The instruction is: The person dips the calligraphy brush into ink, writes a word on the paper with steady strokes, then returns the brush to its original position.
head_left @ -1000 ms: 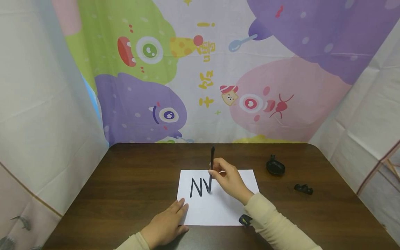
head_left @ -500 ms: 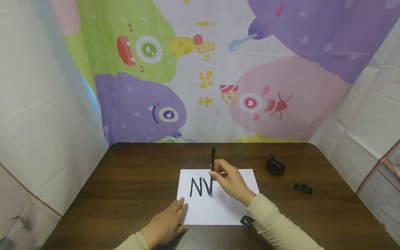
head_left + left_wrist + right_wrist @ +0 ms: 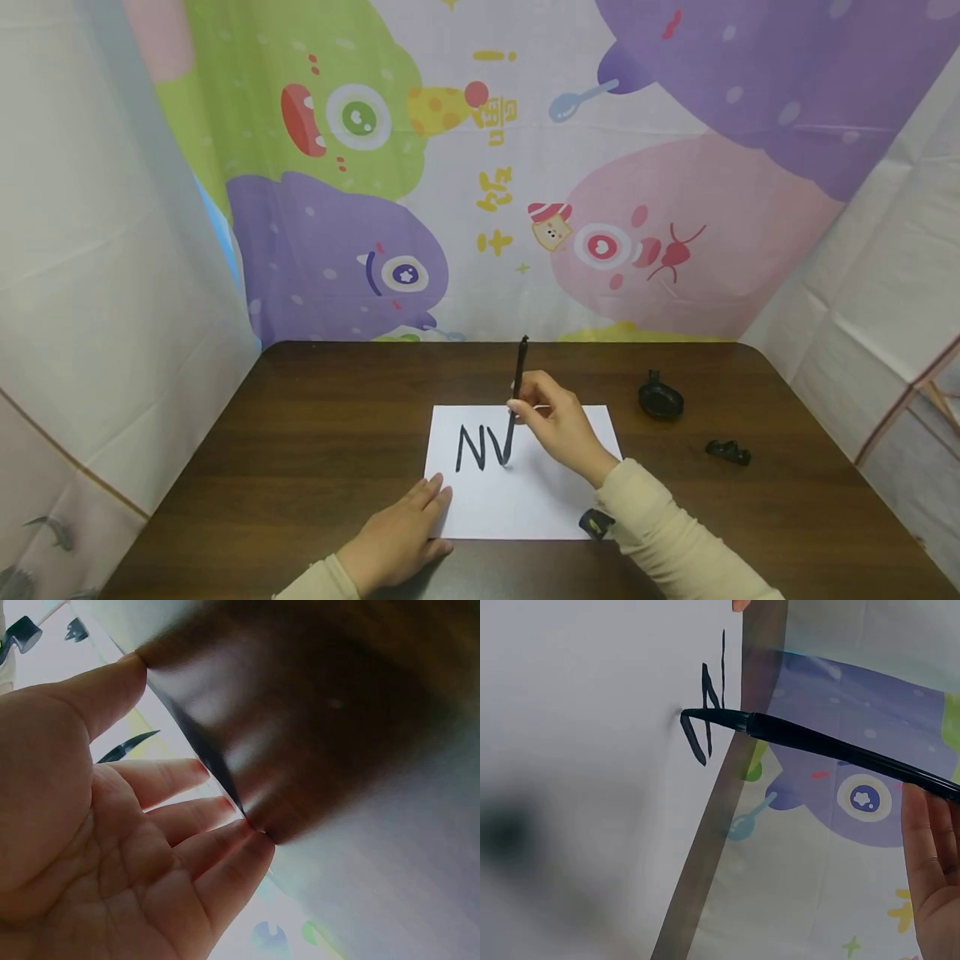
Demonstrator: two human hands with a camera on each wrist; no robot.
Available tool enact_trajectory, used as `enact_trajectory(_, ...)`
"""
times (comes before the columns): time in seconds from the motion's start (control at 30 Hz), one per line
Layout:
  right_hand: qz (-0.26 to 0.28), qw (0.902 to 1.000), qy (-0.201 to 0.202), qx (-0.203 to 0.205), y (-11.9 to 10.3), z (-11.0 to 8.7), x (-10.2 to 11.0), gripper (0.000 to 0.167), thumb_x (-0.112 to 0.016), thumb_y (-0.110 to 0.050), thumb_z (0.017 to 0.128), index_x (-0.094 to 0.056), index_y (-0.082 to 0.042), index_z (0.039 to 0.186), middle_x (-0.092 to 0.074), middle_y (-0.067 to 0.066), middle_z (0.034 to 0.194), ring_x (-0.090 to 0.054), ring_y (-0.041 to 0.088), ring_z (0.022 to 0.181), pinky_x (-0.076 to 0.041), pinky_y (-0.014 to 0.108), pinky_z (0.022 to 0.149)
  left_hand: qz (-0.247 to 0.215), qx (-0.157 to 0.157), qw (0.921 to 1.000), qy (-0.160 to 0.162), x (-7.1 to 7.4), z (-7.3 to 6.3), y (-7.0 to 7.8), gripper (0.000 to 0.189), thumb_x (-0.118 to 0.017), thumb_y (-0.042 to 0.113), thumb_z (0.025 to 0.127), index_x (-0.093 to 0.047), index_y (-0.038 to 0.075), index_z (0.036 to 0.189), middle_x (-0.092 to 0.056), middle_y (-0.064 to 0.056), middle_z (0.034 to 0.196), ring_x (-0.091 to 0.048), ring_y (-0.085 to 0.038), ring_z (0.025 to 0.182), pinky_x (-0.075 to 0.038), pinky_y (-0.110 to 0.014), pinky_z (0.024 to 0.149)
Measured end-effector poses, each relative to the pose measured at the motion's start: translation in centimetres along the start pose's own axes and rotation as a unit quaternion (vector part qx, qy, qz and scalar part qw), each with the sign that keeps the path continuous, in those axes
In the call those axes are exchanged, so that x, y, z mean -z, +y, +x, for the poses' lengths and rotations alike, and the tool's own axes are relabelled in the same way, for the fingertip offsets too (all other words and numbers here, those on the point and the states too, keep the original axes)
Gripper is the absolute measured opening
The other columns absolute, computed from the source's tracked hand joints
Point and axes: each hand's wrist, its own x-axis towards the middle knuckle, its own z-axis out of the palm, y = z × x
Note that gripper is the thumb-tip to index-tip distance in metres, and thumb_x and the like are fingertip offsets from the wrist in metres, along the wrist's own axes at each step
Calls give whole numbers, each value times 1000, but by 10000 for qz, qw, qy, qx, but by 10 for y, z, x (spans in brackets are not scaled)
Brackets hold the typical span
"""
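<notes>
A white sheet of paper lies on the dark wooden table, bearing a black inked N with a slanting stroke to its right. My right hand pinches a black ink brush by its handle, over the paper's upper half. In the right wrist view the dark brush tip is right at one end of the slanting stroke. My left hand rests at the sheet's left edge, fingers extended and fingertips on the paper. The left wrist view shows that palm from below.
Right of the paper stands a small black dish with a handle. In front of it and further right lies a small black notched brush rest. A cartoon-printed curtain hangs behind the table, with pale cloth at the sides.
The brush tip has come slightly down and right to the stroke's lower end. The handle now leans more to the right, with the right hand a little higher. The left hand stays put.
</notes>
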Motion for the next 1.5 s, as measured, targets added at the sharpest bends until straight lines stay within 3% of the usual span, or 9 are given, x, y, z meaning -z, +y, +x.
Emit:
enact_trajectory(0.17,-68,9999,-47,-115,-5,2,0,16,-64,0,92,-56,0,106,-66,18,88,-72,33,79,-60,29,69,41,-16,10000,8,1,0,0,65,-68,38,89,-51,2,140,-44,-20,151,-45,-38,137,-45,-55,103)
enact_trajectory(0.5,-101,9999,-30,65,-30,3,3,15,-63,2,91,-57,3,105,-66,22,85,-71,38,76,-61,40,69,44,4,10000,-40,1,1,0,66,-68,39,89,-50,3,141,-43,-19,151,-44,-38,138,-45,-54,103)
enact_trajectory(0.77,-141,9999,48,-11,-19,6,1,16,-64,1,91,-57,4,105,-66,23,84,-71,39,75,-61,38,69,41,34,9999,-90,-2,2,0,66,-68,39,89,-50,4,142,-43,-18,152,-44,-37,139,-46,-55,102)
enact_trajectory(1.0,-215,9994,179,224,20,12,-1,17,-66,-14,93,-58,-8,107,-67,10,86,-72,20,73,-59,24,68,31,22,10000,-71,-1,1,0,66,-68,39,88,-50,4,141,-43,-18,152,-44,-37,138,-46,-55,102)
enact_trajectory(1.07,-215,9991,232,296,22,13,-1,16,-66,-13,93,-57,-8,105,-67,9,85,-71,18,73,-59,24,67,35,15,10000,-62,-1,1,0,66,-68,39,88,-50,4,141,-43,-18,152,-44,-37,138,-46,-55,102)
enact_trajectory(1.27,-77,9986,418,325,25,18,-3,15,-67,-8,92,-57,-4,103,-66,13,85,-71,25,75,-60,25,67,21,16,10000,-88,-1,1,0,66,-68,39,89,-50,3,141,-43,-19,152,-44,-37,138,-45,-55,103)
enact_trajectory(1.5,-276,9966,694,347,20,22,-5,14,-66,2,89,-56,3,99,-64,19,84,-68,32,74,-59,28,63,38,21,10000,-78,-2,2,-1,67,-67,40,89,-50,3,142,-42,-19,152,-44,-38,138,-46,-55,103)
